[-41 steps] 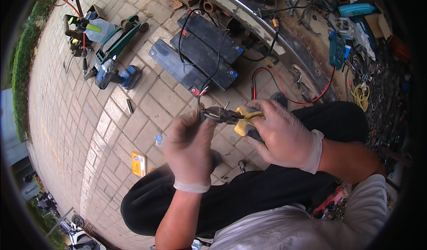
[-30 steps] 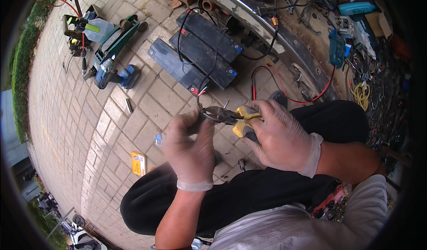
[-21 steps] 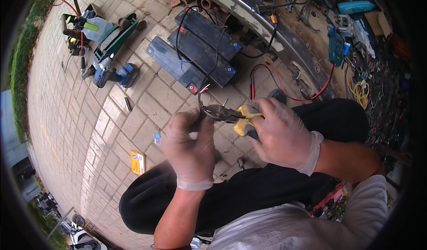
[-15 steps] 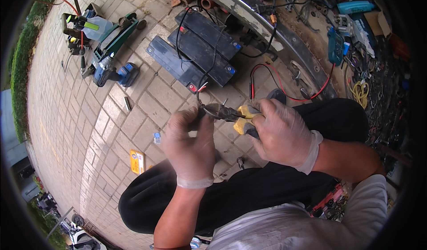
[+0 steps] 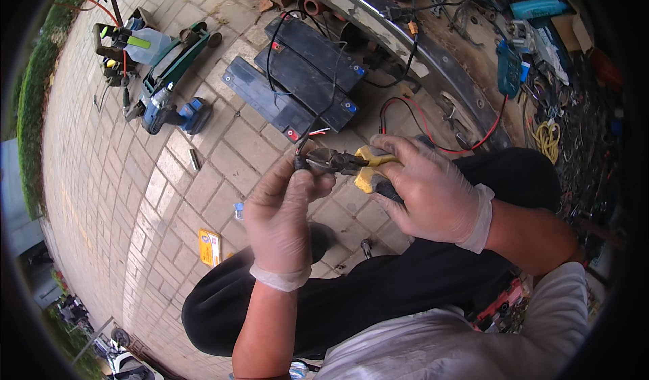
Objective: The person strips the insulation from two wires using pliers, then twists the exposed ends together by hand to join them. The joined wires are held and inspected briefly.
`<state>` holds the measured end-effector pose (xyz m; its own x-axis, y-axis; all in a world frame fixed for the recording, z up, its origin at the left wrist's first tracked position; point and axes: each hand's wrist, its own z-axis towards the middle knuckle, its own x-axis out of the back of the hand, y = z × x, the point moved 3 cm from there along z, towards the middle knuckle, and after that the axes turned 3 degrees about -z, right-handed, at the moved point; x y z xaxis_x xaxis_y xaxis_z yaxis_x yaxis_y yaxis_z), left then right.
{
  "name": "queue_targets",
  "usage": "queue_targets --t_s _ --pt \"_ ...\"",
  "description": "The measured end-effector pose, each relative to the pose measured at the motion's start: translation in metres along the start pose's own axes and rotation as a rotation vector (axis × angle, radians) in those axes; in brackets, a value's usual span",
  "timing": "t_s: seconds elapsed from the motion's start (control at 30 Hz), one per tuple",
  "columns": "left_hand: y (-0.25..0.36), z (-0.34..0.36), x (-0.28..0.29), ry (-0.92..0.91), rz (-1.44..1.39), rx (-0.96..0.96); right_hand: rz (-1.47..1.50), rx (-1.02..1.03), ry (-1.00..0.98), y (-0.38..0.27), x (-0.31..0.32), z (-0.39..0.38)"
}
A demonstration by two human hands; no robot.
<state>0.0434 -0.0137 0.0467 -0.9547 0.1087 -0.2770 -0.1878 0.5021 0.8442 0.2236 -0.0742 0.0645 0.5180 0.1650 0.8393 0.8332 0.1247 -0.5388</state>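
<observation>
Over dark trousers (image 5: 230,306) and a pale shirt (image 5: 419,343), gripping yellow-handled pliers (image 5: 348,162) in the gloved right hand (image 5: 436,187), wrapping fingers round the grips. With the gloved left hand (image 5: 284,201), pinching a dark cable end (image 5: 301,161) between thumb and fingertips, right at the nose of the pliers; not being able to tell a bite on it from mere touching. Just above, showing loose white and reddish wire ends (image 5: 318,131).

Beyond the left knee, on rectangular paving (image 5: 223,143) with dark joints and a paler band, seeing a yellow box (image 5: 210,247) with a white panel, carrying print too small to make out. Near it, passing a small blue-and-clear packet (image 5: 238,210), then a short metal cylinder (image 5: 194,160).

Farther out, facing three black batteries (image 5: 304,76), lying side by side with red and blue terminals under a trailing black cable. To their left, coming upon a blue cordless drill (image 5: 162,113), a green tool tray (image 5: 172,62) and a translucent spray bottle (image 5: 149,45). On the right, following red and black leads (image 5: 499,122) up to a teal meter (image 5: 508,69) on a cluttered ledge (image 5: 470,59), near a coiled yellow cord (image 5: 546,143).

Farthest off, outdoors, reaching a green hedge (image 5: 30,137) along the left rim.
</observation>
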Motion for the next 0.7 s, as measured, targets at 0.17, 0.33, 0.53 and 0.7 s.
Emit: queue_targets --t_s 0.17,0.33,0.53,0.7 --pt "-0.0008 -0.0001 -0.0005 -0.008 0.059 -0.029 -0.021 -0.01 -0.036 -0.0001 0.0006 0.0014" --pt "-0.0001 -0.0004 0.0015 -0.042 0.196 -0.116 -0.056 0.009 -0.083 0.0011 0.0008 0.0026" --pt "0.0016 -0.0007 0.0036 -0.069 0.382 -0.219 -0.058 0.008 -0.228 0.0024 0.0001 0.0054" --pt "0.0052 -0.0042 0.0052 -0.084 0.23 -0.113 -0.038 -0.017 -0.271 0.0034 -0.0012 0.0033"
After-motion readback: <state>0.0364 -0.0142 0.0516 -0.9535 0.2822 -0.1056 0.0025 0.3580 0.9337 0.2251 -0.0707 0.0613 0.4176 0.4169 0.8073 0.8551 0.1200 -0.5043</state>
